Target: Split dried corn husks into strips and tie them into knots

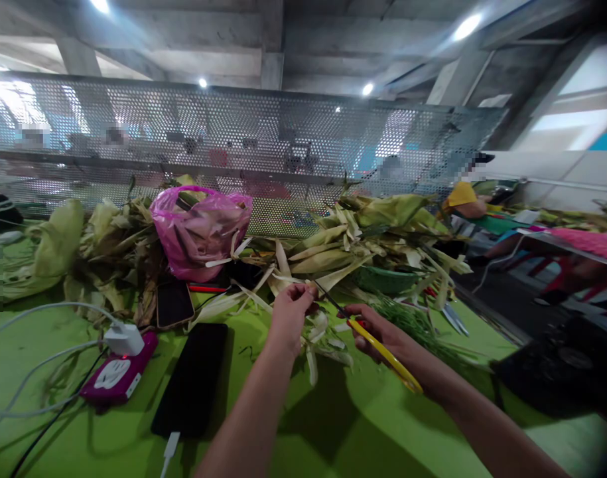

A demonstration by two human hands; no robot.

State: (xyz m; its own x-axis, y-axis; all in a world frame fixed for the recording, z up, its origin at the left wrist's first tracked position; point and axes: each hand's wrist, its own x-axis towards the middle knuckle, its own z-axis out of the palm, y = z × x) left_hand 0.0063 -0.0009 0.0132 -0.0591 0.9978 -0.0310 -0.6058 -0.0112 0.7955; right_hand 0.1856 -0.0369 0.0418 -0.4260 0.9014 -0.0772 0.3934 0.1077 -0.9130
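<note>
My left hand (294, 311) is in the middle of the view, thumb and fingers pinched on a small pale piece that looks like corn husk. From the right, my right hand (375, 332) grips scissors with yellow handles (387, 355). The dark blades point up and left, their tips close to my left fingertips. Whether the blades touch the piece is too small to tell. Pale husk strips (316, 345) lie on the green table (333, 425) just below my hands. Behind them rises a heap of corn husks (363, 229).
A pink plastic bag (201, 232) holds husks at the back left. Left of my arm lie a black phone (191, 378), another phone (174, 305) and a purple power strip (118, 375) with cables. Green strands (407, 325) and metal scissors (455, 320) lie right. A perforated screen (263, 146) stands behind.
</note>
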